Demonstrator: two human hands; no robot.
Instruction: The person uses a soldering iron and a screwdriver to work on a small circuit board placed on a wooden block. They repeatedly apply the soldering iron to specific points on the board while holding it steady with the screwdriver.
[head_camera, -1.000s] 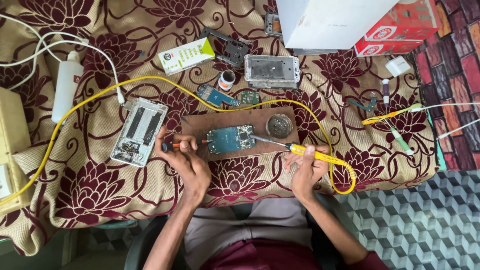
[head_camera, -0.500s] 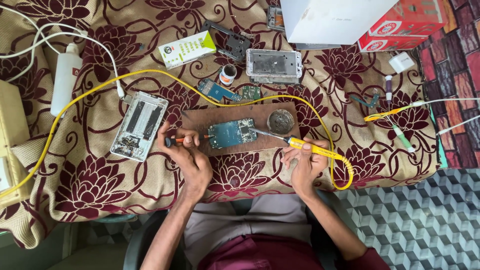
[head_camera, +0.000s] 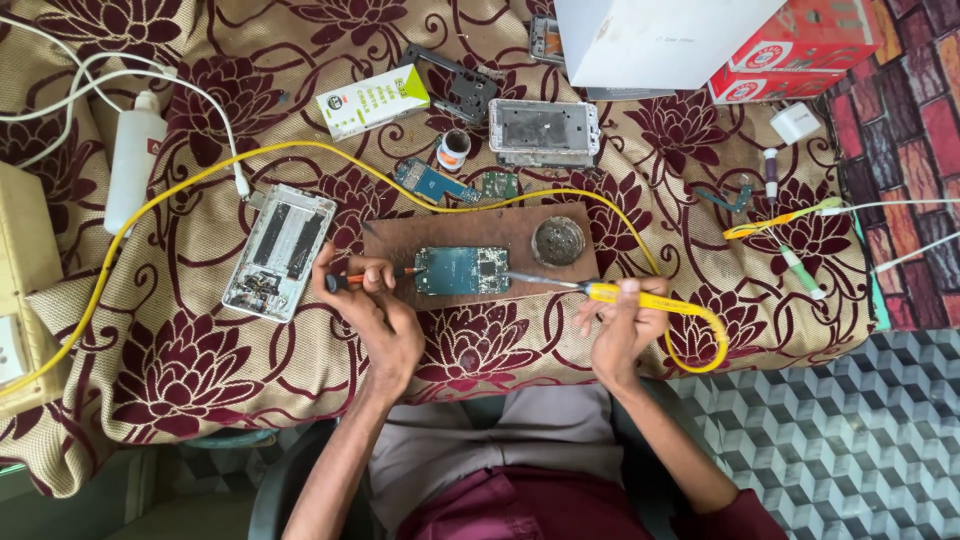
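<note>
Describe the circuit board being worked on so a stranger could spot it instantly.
Find the brown wooden board lying on the flowered cloth. On it, between the left hand and the right hand, lies the circuit board: blue-green, rectangular, and the only one the yellow soldering iron points at.

Bright, even daylight; sharp focus.

One head-worn view looks almost straight down from well above the hands (head_camera: 500, 325), facing away from the person's lap, with the cloth-covered counter (head_camera: 200, 370) spreading beyond them.
</note>
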